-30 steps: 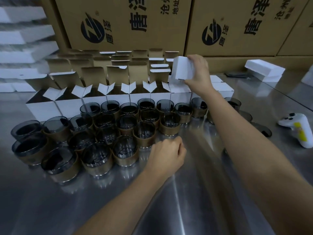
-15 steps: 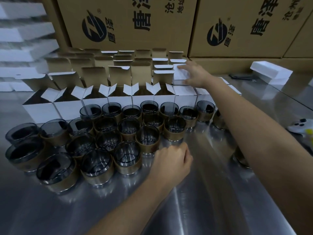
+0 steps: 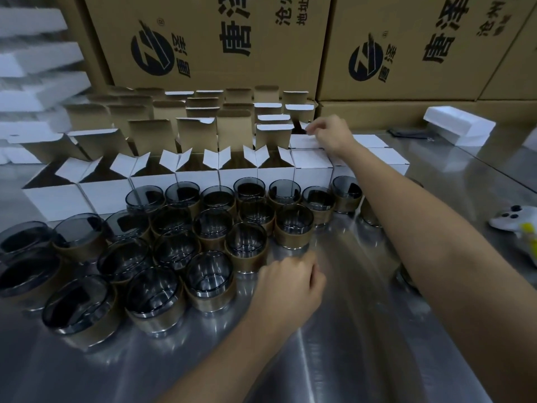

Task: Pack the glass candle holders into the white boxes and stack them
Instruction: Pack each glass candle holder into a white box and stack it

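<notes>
Steel of the worktop (image 3: 363, 359) lies open in a wide strip between the two forearms, running toward the near edge of the view. Tall brown cartons (image 3: 203, 39) wall the far side. Blurred white foam slabs (image 3: 37, 59) are stacked at the left, and a foam block (image 3: 459, 126) lies far right.

Glass candle holders (image 3: 247, 242) with tan bands stand upright and packed close on the left half, several touching. Just behind them runs a row of white boxes (image 3: 151, 181) with flaps raised and more rows beyond. Closed boxes (image 3: 312, 167) sit at that row's right end.

The right hand (image 3: 331, 133) is above the closed boxes. Its fingers (image 3: 312, 128) are curled at the corner of a small white flap (image 3: 303, 124); whether they pinch it I cannot tell. The left hand (image 3: 290, 289) rests on the steel just beside the nearest holders, its fingers (image 3: 299, 264) curled under in a fist with nothing seen in it.

The right forearm hides parts of several holders. A white controller (image 3: 511, 222) with a yellow part is cut off by the right edge. A dark flat thing near the foam block is too small to make out.
</notes>
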Tool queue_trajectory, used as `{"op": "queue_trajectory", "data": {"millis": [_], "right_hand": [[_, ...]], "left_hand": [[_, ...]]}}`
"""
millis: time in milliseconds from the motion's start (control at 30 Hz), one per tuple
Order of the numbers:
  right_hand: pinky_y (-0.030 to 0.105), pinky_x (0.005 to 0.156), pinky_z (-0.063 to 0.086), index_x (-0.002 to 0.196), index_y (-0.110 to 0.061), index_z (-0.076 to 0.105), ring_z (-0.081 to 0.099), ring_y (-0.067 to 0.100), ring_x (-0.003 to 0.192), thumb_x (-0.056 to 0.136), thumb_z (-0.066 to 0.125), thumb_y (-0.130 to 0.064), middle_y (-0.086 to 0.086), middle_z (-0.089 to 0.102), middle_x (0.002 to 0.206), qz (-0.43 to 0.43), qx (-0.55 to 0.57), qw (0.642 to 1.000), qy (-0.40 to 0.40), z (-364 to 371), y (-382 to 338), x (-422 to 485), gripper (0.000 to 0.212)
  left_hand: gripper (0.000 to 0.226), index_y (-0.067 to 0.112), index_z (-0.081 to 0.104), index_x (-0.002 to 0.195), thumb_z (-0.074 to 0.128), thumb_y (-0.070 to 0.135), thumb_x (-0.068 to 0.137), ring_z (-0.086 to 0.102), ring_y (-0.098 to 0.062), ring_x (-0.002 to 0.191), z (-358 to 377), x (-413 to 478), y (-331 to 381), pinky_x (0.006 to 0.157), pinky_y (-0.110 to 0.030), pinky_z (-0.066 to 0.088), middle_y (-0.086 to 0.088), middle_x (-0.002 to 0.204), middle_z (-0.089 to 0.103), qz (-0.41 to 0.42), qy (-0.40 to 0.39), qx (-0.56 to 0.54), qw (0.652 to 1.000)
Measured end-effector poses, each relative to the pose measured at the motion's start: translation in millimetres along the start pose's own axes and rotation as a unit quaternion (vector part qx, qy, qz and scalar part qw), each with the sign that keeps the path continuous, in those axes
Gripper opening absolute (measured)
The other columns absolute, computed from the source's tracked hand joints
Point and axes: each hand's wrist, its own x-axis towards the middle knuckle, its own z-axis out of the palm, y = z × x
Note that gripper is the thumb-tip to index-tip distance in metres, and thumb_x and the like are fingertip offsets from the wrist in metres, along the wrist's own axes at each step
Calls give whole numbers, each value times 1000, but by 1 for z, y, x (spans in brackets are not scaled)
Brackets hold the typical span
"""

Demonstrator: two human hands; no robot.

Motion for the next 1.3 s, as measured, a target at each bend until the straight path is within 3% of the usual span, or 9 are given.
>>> {"op": "queue_trajectory", "data": {"millis": [200, 367, 533, 633, 767, 833, 1000, 1167, 1300], "right_hand": [[22, 98, 41, 127, 2, 59, 50, 25, 129, 91, 37, 13, 15, 53, 138, 40, 83, 994, 67, 11, -8, 22, 43], [26, 113, 22, 127, -1, 58, 18, 23, 148, 95, 37, 11, 11, 15, 161, 46, 108, 991, 67, 22, -16, 40, 40], [14, 90, 37, 126, 2, 55, 48, 21, 122, 96, 34, 7, 11, 53, 131, 93, 134, 987, 11, 24, -16, 48, 37], [6, 63, 39, 90, 7, 63, 51, 23, 102, 88, 32, 20, 13, 58, 100, 62, 131, 989, 8, 21, -14, 47, 34], [16, 102, 34, 124, 4, 56, 43, 16, 123, 91, 33, 17, 8, 47, 134, 4, 166, 984, 65, 8, -13, 44, 43], [21, 109, 35, 128, 1, 55, 43, 18, 129, 91, 31, 15, 10, 44, 141, -9, 192, 976, 100, -3, -20, 41, 46], [11, 104, 36, 125, -4, 62, 46, 10, 123, 87, 38, 15, 5, 49, 136, -88, 176, 963, 187, -42, -50, 17, 49], [8, 93, 39, 111, -5, 70, 53, 3, 107, 89, 58, -8, 0, 58, 116, -188, 150, 920, 311, -78, -86, -53, 25], [13, 88, 47, 98, -8, 76, 60, 2, 99, 83, 68, -13, -3, 67, 105, -145, 181, 904, 358, -85, -96, -123, 17]], "left_hand": [[18, 21, 52, 91, 38, 32, 94, 61, -31, 81, 0, 5, 1, 64, -36, 37, -4, 84, 66, -29, -12, 13, 999], [19, 22, 50, 92, 35, 34, 96, 62, -30, 81, 0, 6, 0, 66, -36, 41, -5, 85, 65, -19, -17, 25, 999], [16, 22, 47, 88, 38, 33, 95, 61, -35, 77, -1, 6, 0, 62, -37, 38, -9, 83, 65, -9, -11, 5, 1000], [15, 22, 46, 88, 39, 33, 95, 60, -36, 76, -1, 6, 0, 61, -37, 35, -10, 82, 65, -3, -10, 0, 1000], [16, 21, 47, 86, 40, 33, 94, 60, -35, 76, 0, 6, -1, 61, -36, 36, -9, 80, 65, -4, -4, 2, 1000], [18, 21, 49, 86, 39, 34, 94, 60, -33, 77, 1, 7, -2, 63, -36, 40, -7, 80, 65, -14, -9, 6, 1000], [19, 20, 53, 84, 42, 33, 93, 60, -33, 78, 1, 10, -1, 65, -35, 41, -6, 78, 64, -42, -5, -7, 999], [20, 19, 59, 88, 44, 31, 92, 62, -33, 83, -1, 9, 1, 69, -39, 48, -6, 81, 67, -49, -5, -6, 999], [16, 15, 58, 90, 45, 22, 96, 63, -31, 76, -10, 4, 5, 65, -40, 49, -7, 78, 66, -11, 32, -61, 998]]}}
